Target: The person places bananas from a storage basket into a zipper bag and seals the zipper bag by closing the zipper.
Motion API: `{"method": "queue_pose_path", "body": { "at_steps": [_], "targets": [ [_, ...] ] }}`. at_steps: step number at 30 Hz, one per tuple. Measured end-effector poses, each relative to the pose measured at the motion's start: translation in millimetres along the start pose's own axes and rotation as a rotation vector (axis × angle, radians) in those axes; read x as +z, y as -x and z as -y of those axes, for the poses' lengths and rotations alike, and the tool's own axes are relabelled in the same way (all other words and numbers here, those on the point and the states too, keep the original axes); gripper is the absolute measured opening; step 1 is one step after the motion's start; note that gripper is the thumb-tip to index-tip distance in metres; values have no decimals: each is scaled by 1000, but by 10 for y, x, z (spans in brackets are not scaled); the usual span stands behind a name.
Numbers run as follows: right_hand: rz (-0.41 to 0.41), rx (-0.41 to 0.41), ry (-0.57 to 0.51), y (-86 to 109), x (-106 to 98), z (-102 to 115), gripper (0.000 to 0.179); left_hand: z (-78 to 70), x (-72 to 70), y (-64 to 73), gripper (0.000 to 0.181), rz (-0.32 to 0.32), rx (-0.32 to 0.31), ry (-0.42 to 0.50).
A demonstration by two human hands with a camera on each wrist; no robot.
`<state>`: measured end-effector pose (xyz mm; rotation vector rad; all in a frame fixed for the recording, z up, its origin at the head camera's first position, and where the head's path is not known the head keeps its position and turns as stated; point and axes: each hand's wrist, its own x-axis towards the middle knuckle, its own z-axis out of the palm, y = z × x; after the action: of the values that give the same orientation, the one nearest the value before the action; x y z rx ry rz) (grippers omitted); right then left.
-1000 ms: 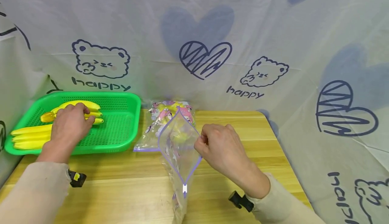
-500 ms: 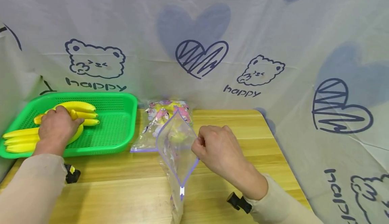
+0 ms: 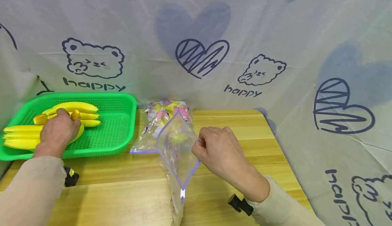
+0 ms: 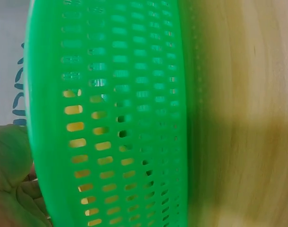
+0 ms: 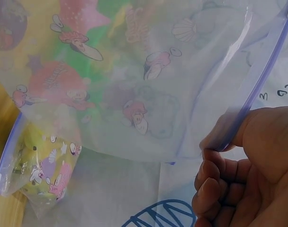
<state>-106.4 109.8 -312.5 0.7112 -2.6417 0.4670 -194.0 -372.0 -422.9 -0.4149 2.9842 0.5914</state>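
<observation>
In the head view my left hand [image 3: 59, 130] reaches into the green basket [image 3: 120, 147] and grips the front bunch of bananas [image 3: 22, 139] near its brown stem. Behind it lies another banana bunch [image 3: 73, 107]. The left wrist view shows mostly the basket wall [image 4: 106, 142], with yellow behind its holes and part of my left hand [image 4: 11, 175] beyond the rim. My right hand [image 3: 222, 149] pinches the purple-edged rim of a clear zip bag [image 3: 180, 154], whose mouth gapes wide. In the right wrist view, thumb and forefinger hold that rim, and the bag's cartoon prints show.
Behind the held bag lies a second printed zip bag [image 3: 153, 134] with something yellow inside. A white slider [image 3: 182, 193] sits at the near end of the held bag's mouth. The wooden table [image 3: 122, 188] meets a hanging printed cloth [image 3: 147, 66] at the back and right.
My left hand has shifted left and down onto the front banana bunch, and its stem now shows between thumb and fingers. The right hand keeps its hold on the bag; the view has shifted slightly.
</observation>
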Motion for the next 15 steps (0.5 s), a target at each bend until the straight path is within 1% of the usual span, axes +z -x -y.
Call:
{"method": "queue_pose_path", "body": {
  "at_steps": [3, 7, 9, 13, 15],
  "targets": [
    [0, 1, 1, 7, 2, 5, 29, 28, 11, -20, 70, 15, 9, -12],
    [2, 0, 2, 12, 4, 9, 28, 42, 4, -32, 66, 27, 39, -43],
    [2, 1, 1, 15, 3, 8, 29, 12, -2, -38, 66, 39, 59, -51],
    [2, -3, 1, 20, 1, 8, 29, -96, 3, -56, 73, 78, 128, -53],
    [4, -5, -1, 21, 3, 12, 29, -148, 16, -65, 75, 86, 153, -48]
  ]
}}
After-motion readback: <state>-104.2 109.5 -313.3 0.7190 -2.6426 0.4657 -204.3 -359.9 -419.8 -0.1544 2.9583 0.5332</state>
